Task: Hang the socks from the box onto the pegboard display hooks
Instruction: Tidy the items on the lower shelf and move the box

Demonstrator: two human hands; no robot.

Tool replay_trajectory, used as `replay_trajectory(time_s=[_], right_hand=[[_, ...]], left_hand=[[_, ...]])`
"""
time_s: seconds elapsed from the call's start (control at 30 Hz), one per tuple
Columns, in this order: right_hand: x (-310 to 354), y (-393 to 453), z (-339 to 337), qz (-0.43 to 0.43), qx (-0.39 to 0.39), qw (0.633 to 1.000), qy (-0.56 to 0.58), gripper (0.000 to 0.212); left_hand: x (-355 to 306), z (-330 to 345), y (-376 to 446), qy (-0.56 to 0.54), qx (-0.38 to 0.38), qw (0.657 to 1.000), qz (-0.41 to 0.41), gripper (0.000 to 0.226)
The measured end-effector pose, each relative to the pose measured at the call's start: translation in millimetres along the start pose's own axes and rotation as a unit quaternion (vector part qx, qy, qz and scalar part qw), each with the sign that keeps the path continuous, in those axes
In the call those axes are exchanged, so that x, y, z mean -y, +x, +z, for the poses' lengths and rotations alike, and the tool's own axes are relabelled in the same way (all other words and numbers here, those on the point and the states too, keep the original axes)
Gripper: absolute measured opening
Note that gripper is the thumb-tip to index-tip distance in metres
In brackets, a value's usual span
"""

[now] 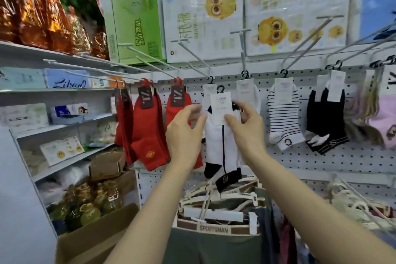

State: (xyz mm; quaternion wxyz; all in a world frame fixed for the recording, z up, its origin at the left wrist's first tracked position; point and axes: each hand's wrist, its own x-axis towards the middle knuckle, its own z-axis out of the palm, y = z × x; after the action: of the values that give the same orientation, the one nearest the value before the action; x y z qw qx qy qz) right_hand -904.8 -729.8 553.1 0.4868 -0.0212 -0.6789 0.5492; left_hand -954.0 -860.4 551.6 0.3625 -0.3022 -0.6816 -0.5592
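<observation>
Your forearms are reaching up to the pegboard (pixel 300 156); your right hand (pixel 246 126) is pinching the white socks (pixel 218 146) by their card, your left hand (pixel 184 133) is steadying them with loosely curled fingers.

1. Single head-worn view, wide-angle, edges bowed.
2. Faces forward, slightly down, square onto the pegboard (pixel 300 156).
3. Close: at arm's reach; forearms enter from the bottom edge.
4. Side shelves (pixel 53 90) at left.
</observation>
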Motion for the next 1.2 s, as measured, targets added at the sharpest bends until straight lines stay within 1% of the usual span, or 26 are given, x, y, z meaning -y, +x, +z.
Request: replay_trajectory(time_s=[0.17, 0.27, 0.37, 0.47, 0.6, 0.73, 0.87, 1.0, 1.13, 1.2], right_hand=[[-8.7, 36.7, 27.0, -0.026, -0.033, 0.999, 0.009, 0.042], [-13.5, 56.1, 41.9, -0.054, -0.036, 0.998, 0.004, 0.044], [-17.8, 74.3, 52.0, -0.058, -0.034, 0.998, 0.003, 0.045], [-23.5, 88.4, 59.7, -0.076, -0.032, 0.997, -0.008, 0.049], [-32.8, 91.9, 68.4, -0.070, -0.044, 0.996, -0.019, 0.050], [-41.8, 99.4, 74.6, -0.052, -0.065, 0.996, -0.035, 0.050], [-51.7, 103.5, 81.9, -0.053, -0.076, 0.995, -0.039, 0.051], [-58.8, 103.4, 82.2, -0.035, -0.082, 0.995, -0.035, 0.050], [-58.8, 101.9, 76.6, -0.019, -0.081, 0.994, -0.073, 0.052], [-60.2, 96.3, 73.1, -0.027, -0.075, 0.992, -0.100, 0.052]], left_hand=[[4.4, 4.5, 52.3, -0.004, -0.007, 1.000, 0.025, 0.031], [5.8, 8.5, 78.1, -0.021, -0.026, 0.998, 0.050, 0.032], [5.3, 12.1, 94.3, -0.048, -0.040, 0.996, 0.064, 0.029], [4.7, 13.6, 103.3, -0.081, -0.034, 0.992, 0.095, 0.024], [4.5, 12.0, 112.0, -0.072, -0.037, 0.985, 0.152, 0.013], [11.9, 10.3, 121.4, -0.086, -0.014, 0.982, 0.170, 0.012], [16.9, 3.3, 128.5, -0.110, 0.041, 0.977, 0.177, 0.014], [19.1, 1.7, 133.1, -0.121, 0.056, 0.974, 0.185, 0.014], [23.1, -0.3, 128.4, -0.132, 0.074, 0.974, 0.169, 0.017], [30.0, -1.8, 121.8, -0.121, 0.077, 0.978, 0.150, 0.020]])
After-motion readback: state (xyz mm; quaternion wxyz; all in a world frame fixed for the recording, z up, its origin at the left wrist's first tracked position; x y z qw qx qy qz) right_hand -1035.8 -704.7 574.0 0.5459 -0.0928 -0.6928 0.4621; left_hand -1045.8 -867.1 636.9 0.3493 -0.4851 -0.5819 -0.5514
